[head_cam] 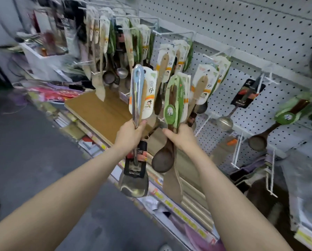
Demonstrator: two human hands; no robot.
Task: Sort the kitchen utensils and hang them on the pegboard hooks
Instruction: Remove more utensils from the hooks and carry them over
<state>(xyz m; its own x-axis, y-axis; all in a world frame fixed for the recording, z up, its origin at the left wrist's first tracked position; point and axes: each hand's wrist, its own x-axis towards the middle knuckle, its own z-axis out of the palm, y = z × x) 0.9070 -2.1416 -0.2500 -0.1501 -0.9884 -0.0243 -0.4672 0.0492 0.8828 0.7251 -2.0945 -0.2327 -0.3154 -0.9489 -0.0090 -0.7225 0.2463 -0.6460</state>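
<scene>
Wooden board (97, 113) lying flat, pink pkgs (57, 93) just left of it, white box (41, 60) above, grey floor (25, 151) lower left.

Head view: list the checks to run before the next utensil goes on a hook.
1. Left hand grips the metal spatula plus a carded utensil: ok.
2. Right hand grips the wooden spoon bundle: ok.
3. One hand free for hanging: not ok, both full.
4. Matching green-carded spoon already hanging on the pegboard: ok.
5. Bare hook within reach: cannot tell.
</scene>
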